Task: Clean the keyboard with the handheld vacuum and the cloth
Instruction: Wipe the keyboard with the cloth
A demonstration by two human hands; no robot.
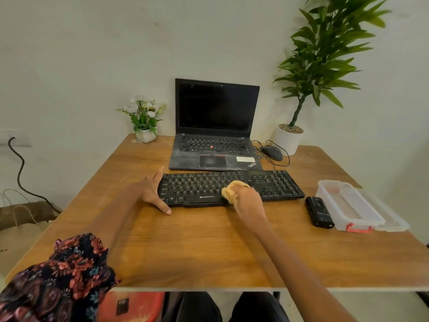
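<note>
A black keyboard (274, 184) lies across the middle of the wooden table. My right hand (248, 201) is shut on a crumpled yellow cloth (232, 190) and presses it on the keys right of centre, near the front edge. My left hand (153, 191) braces the keyboard's left end, thumb and fingers spread around that end. The black handheld vacuum (319, 211) lies flat on the table to the right of the keyboard, untouched.
An open black laptop (214, 126) stands just behind the keyboard, with a wired mouse (271, 152) to its right. A clear plastic box (348, 204) sits beside the vacuum. A small flower pot (145, 134) and a tall potted plant (287, 138) stand at the back.
</note>
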